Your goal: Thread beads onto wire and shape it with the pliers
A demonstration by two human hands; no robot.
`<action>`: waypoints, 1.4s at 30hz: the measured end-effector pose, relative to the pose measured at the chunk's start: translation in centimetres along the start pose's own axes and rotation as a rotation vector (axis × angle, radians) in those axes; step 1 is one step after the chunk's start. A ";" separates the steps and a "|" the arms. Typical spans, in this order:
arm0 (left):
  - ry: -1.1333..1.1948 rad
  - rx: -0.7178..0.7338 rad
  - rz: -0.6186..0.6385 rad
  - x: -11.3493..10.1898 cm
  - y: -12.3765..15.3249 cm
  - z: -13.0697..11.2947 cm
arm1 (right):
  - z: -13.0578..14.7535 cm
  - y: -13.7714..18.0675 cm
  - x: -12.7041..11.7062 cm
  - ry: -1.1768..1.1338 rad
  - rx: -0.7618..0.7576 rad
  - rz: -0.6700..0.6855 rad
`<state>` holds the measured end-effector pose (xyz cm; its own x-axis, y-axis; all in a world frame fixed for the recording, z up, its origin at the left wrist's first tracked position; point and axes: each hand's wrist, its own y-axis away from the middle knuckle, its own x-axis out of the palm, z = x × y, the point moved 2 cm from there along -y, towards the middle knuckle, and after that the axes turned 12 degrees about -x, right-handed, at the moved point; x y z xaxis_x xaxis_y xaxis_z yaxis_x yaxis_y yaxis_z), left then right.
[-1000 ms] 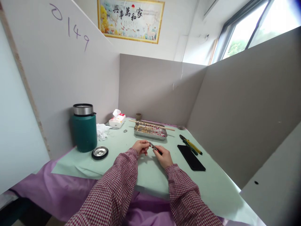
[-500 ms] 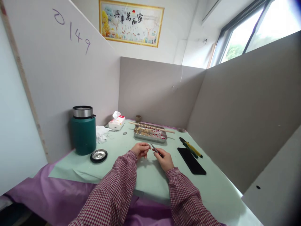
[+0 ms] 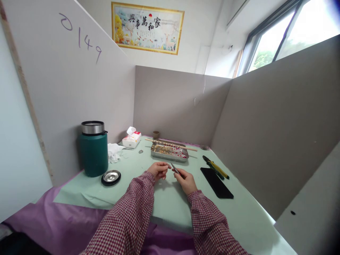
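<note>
My left hand (image 3: 158, 171) is pinched, thumb against fingertips, above the green table cover. Whatever it holds is too small to make out. Close on its right, my right hand (image 3: 187, 180) is closed around a slim pointed metal tool (image 3: 174, 168), whose tip points up and left toward the left fingertips. Its grip end is hidden in my palm, so its exact kind is unclear. Just beyond both hands sits a shallow metal tray (image 3: 170, 156) with small gold and red pieces in it. A thin wooden stick (image 3: 190, 148) wound with small items lies across the tray.
A green flask (image 3: 94, 154) and its round lid (image 3: 111, 177) stand at left, near crumpled tissue (image 3: 114, 152) and a tissue pack (image 3: 131, 139). On the right lie yellow-green-handled pliers (image 3: 219, 169) and a black flat slab (image 3: 216, 183). Grey partitions (image 3: 180, 102) enclose the table.
Both hands keep nearly the same pose and place. The view has shifted very slightly; nothing on the table has visibly moved.
</note>
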<state>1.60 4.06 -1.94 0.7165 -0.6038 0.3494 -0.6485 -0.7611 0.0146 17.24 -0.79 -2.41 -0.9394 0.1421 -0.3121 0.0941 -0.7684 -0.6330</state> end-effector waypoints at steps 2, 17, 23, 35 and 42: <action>-0.001 -0.007 -0.022 0.0 -0.1 0.0 | -0.1 0.0 0.0 0.022 -0.015 -0.018; -0.214 0.037 -0.255 0.0 -0.6 0.0 | -0.2 0.1 -0.1 0.233 -0.109 -0.101; -0.623 0.119 -0.500 0.3 -0.6 0.2 | -0.9 0.1 -0.1 0.264 -0.076 -0.106; -1.079 0.484 -0.584 0.8 -0.4 0.2 | -1.3 0.0 -0.1 0.131 0.053 -0.072; -1.176 0.471 -0.569 0.9 -0.3 0.4 | -0.8 0.0 -0.4 0.214 0.032 -0.161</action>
<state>2.55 3.71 -2.03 0.7962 0.1490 -0.5864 -0.2192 -0.8324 -0.5091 17.87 -0.31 -2.87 -0.8498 0.3904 -0.3542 -0.0648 -0.7442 -0.6648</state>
